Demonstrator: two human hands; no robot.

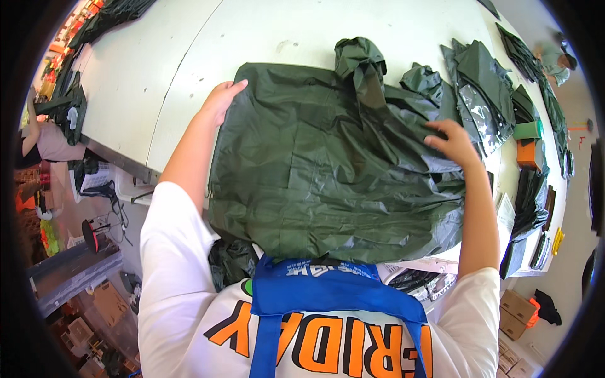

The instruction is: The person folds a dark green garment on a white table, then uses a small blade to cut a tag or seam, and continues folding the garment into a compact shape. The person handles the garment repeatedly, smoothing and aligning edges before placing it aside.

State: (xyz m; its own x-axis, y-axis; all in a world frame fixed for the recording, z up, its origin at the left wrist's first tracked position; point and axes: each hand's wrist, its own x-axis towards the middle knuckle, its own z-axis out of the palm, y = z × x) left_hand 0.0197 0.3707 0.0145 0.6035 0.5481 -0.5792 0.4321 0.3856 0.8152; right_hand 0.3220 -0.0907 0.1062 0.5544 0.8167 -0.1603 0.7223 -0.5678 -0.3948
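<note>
A dark green, shiny waterproof garment [302, 151] lies spread and partly folded on the white table in front of me, its near side reaching my apron. At its far left corner my left hand [220, 104] is closed on the edge, thumb on top and the other fingers mostly hidden. A crumpled sleeve-like part [360, 66] sticks out past the far edge. Over the creased right side, my right hand [455, 143] is open, fingers bent and apart, touching or just above the fabric; I cannot tell which.
The white table [189, 38] stretches away on the far side. More dark green garments [482, 72], some in clear plastic, lie to the right near a green roll [528, 130]. A person [53, 135] is at the left, another [556, 66] at the far right. Cardboard boxes [518, 307] stand below right.
</note>
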